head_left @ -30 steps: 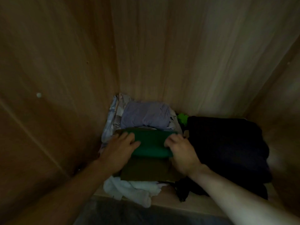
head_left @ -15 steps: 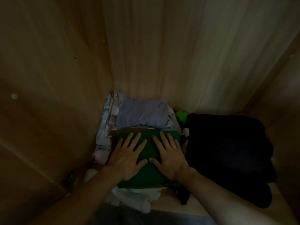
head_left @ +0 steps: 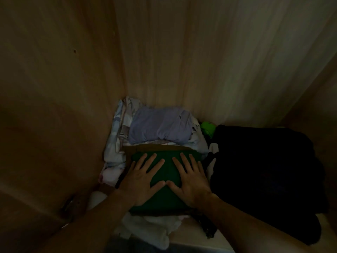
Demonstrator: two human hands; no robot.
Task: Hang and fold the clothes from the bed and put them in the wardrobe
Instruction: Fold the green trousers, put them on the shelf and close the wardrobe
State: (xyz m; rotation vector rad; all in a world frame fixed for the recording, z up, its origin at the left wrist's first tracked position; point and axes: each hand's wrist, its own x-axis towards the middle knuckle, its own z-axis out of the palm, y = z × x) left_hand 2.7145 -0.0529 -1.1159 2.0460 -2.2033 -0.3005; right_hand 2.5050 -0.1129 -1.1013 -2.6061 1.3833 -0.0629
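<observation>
**Both hands flat on the green garment in the wardrobe**

The folded green garment [head_left: 168,170] lay inside the wardrobe [head_left: 200,61], on top of a stack at the left of the shelf [head_left: 186,236]. An olive-brown piece [head_left: 158,148] showed as a strip along its far edge – directly beneath it, as far as the dim light allowed. White cloth [head_left: 151,229] spilled out from under the stack toward the shelf's front edge.

The left hand [head_left: 142,183] and the right hand [head_left: 192,183] rested side by side on the green garment, palms down. The fingers [head_left: 153,161] of both were straight and spread, pointing toward the back panel, gripping nothing. The two thumbs pointed inward and their tips almost met over the middle of the cloth; whether they touched could not be told.

Behind the stack sat a lavender garment [head_left: 160,125], loosely folded, on a pale patterned fabric [head_left: 116,143] that bunched against the left side panel [head_left: 54,88]. A small bright-green item [head_left: 207,129] lay tucked near the back panel, between the lavender garment and a large pile of black clothing [head_left: 264,170]. That black pile filled the right part of the shelf – just beside the green garment and close to the right hand.
</observation>
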